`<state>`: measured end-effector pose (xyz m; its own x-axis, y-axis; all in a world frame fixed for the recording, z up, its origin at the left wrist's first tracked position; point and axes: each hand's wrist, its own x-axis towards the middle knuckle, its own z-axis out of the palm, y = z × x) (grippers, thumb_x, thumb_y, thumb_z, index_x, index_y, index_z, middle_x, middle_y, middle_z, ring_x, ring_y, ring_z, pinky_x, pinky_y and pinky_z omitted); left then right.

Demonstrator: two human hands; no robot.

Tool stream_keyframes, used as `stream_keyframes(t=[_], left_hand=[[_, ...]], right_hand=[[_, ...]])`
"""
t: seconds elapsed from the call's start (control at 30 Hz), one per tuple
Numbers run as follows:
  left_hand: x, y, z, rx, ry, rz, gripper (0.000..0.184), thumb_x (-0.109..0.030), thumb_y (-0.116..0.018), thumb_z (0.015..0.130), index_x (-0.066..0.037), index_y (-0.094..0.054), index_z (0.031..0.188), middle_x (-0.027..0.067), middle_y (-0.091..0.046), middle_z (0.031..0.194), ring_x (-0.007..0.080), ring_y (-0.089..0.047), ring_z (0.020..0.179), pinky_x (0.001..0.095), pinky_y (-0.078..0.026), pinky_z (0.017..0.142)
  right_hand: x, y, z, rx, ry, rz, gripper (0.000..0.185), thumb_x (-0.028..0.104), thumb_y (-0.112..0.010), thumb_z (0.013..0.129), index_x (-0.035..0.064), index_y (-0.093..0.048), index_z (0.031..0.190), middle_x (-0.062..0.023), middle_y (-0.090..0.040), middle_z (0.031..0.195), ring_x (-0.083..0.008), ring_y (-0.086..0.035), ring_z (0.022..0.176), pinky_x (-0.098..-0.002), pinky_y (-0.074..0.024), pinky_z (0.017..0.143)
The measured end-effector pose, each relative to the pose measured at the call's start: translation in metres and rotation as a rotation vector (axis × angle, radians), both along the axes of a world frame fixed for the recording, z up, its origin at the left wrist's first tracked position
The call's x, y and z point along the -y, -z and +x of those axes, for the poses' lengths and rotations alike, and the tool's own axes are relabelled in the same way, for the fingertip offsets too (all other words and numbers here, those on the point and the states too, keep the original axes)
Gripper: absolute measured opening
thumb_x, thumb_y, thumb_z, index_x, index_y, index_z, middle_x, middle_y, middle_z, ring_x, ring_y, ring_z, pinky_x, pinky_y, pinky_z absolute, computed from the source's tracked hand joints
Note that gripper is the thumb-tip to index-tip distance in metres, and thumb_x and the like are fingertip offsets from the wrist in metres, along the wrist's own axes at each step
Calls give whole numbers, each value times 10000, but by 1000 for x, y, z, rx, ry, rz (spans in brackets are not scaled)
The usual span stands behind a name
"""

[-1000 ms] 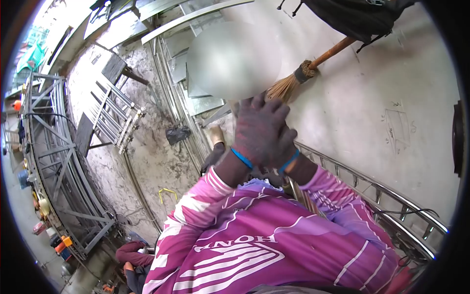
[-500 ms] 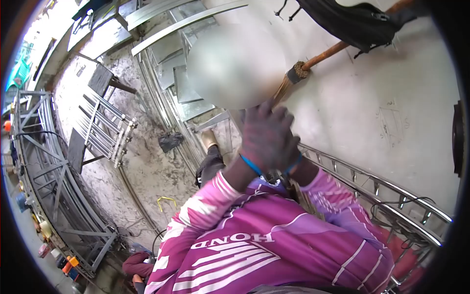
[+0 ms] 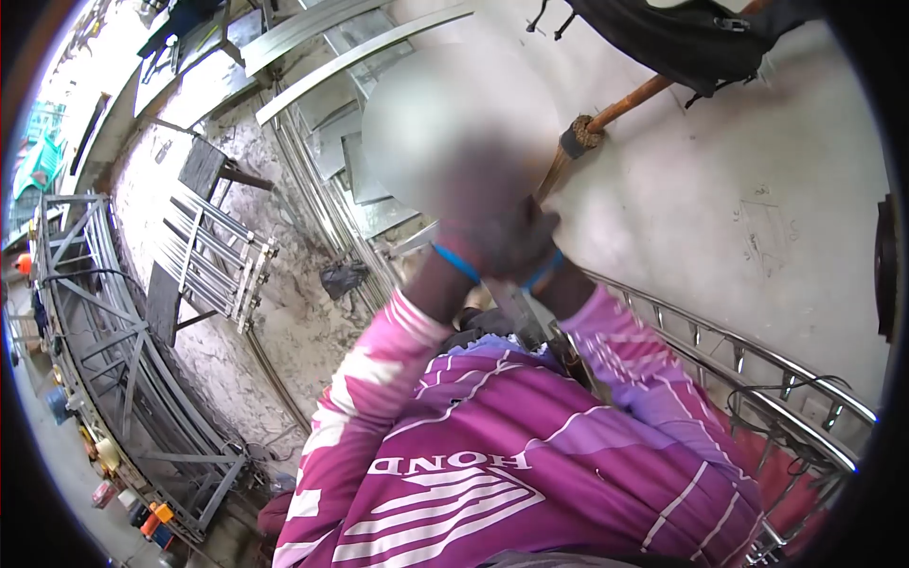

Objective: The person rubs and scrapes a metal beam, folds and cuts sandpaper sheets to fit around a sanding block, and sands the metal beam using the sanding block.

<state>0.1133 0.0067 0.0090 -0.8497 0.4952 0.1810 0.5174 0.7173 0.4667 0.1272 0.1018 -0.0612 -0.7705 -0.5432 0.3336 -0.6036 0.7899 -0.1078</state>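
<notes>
My left hand (image 3: 473, 227), in a dark glove with a blue cuff, overlaps my right hand (image 3: 532, 239) in front of my chest. The right one wears a matching dark glove and blue cuff. A blurred round patch covers the upper part of both hands, so their fingers are mostly hidden. Whether anything sits between the palms does not show. Just beyond them, a broom (image 3: 582, 137) with a brown stick leans by the pale wall. Below the wrists, a grey metal piece (image 3: 519, 312) is partly visible.
Welded grey metal frames (image 3: 118, 350) stand at the left. Metal tubes (image 3: 204, 251) lie across a low stand. A chrome ladder-like rail (image 3: 748, 350) runs along the right. A black bag (image 3: 663, 43) hangs at the top, and a crumpled black plastic bag (image 3: 343, 279) lies on the floor.
Both hands have shifted slightly left and remain together, now partly behind the blurred patch. The surroundings have moved a little to the right in view. The outstretched foot is now mostly hidden.
</notes>
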Motion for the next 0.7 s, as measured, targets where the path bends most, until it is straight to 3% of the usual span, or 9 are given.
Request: stream_keyframes(t=[0.07,0.13,0.33,0.4,0.5,0.57,0.7], left_hand=[[-6,-2,33,-44,-5,83,617,-491,-734,743,-94,-694,1214,183,-543,1436,422,-468,1317,596,-348,1093],[-6,-5,40,97,83,27,634,-504,-732,742,-107,-699,1235,180,-546,1438,431,-460,1335,615,-325,1108],[25,19,-77,-65,-79,62,582,-485,-692,784,-90,-723,1209,185,-589,1400,383,-522,1298,577,-406,1068],[20,22,-73,-110,-74,97,548,-470,-681,781,-83,-725,1167,188,-615,1335,376,-547,1246,561,-405,1045],[3,4,-13,-84,-17,47,512,-451,-680,745,-85,-723,1100,183,-620,1262,376,-535,1194,556,-376,1010],[-7,2,30,-82,34,24,528,-467,-688,734,-94,-724,1107,178,-609,1301,399,-509,1235,576,-346,1049],[0,2,16,-44,21,79,546,-464,-700,752,-94,-727,1153,180,-601,1356,403,-500,1293,574,-338,1101]], right_hand=[[-16,-9,45,6,-20,13,545,416,-557,982,147,-537,1456,-130,-518,1515,-321,-407,1446,-507,-250,1236],[-8,-8,40,6,-32,12,546,416,-558,981,147,-537,1456,-129,-518,1515,-321,-407,1446,-507,-249,1237],[28,10,-79,41,36,-21,548,417,-562,979,148,-538,1455,-129,-520,1514,-319,-407,1447,-506,-247,1238],[22,8,-79,43,57,-31,548,417,-563,978,149,-539,1455,-128,-521,1513,-319,-407,1447,-506,-246,1238],[11,-3,-14,39,67,-11,549,418,-565,976,149,-539,1454,-128,-522,1512,-318,-408,1448,-506,-245,1239],[-5,-13,35,47,46,6,550,418,-566,975,150,-539,1454,-128,-523,1512,-318,-408,1448,-505,-244,1239],[-4,-13,34,46,34,9,551,419,-568,974,150,-540,1454,-127,-524,1511,-317,-408,1449,-505,-243,1240]])
